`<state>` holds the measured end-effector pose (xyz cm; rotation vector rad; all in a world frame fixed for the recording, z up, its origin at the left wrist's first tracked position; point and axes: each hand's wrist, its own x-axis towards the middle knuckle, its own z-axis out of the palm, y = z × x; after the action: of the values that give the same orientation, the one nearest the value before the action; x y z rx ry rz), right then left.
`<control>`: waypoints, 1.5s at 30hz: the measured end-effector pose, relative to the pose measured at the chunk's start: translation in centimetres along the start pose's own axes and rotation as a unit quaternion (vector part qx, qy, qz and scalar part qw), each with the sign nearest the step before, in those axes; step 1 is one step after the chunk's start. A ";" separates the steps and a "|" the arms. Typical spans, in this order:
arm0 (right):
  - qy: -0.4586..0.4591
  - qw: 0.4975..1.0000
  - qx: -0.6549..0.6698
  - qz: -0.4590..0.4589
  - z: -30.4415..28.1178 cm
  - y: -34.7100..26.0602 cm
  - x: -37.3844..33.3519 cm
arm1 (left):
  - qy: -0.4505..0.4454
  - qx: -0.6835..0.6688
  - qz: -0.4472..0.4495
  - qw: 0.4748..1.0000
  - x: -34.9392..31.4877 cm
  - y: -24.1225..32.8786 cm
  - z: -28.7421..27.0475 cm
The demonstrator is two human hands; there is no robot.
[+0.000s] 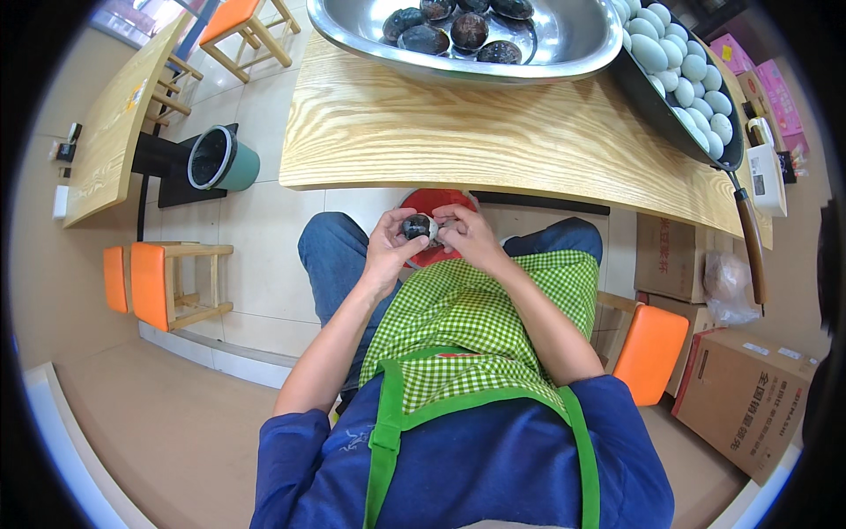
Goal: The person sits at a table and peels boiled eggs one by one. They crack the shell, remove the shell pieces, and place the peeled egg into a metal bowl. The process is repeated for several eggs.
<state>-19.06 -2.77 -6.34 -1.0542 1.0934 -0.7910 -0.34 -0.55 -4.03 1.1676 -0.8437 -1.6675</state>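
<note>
A dark, glossy preserved egg (414, 227) is held over my lap, in front of the table edge. My left hand (382, 249) has its fingers and thumb closed around it. A pale patch of shell (433, 232) shows on the egg's right side. There, my right hand (473, 240) pinches with bent fingertips at the shell. Beneath both hands, between my knees, is a red container (449, 201), mostly hidden by them. On the table, a steel basin (467, 71) holds several dark peeled eggs (470, 32).
A black frying pan (648, 99) with several pale blue-green eggs (694, 68) stands at the table's right, its wooden handle (749, 234) jutting past the edge. The wooden table (493, 123) lies ahead. A green bin (236, 165) and orange stool (150, 286) are left; cardboard boxes (740, 397) are right.
</note>
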 end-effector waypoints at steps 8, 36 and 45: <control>-0.006 0.973 -0.167 -0.161 0.7 -3.5 -2.0 | -0.011 -0.011 -0.002 1.000 -0.1 0.6 0.7; 0.042 0.988 -0.127 -0.074 0.0 -2.0 -2.1 | 0.039 0.004 -0.030 0.999 0.1 -0.2 1.1; 0.034 0.993 0.107 0.043 -1.6 -0.1 -1.1 | -0.011 -0.246 -0.091 0.965 -0.1 0.1 -0.9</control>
<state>-20.96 -2.23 -6.05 -0.8001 1.0767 -0.8596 0.55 -0.52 -4.16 0.8964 -0.3059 -1.9020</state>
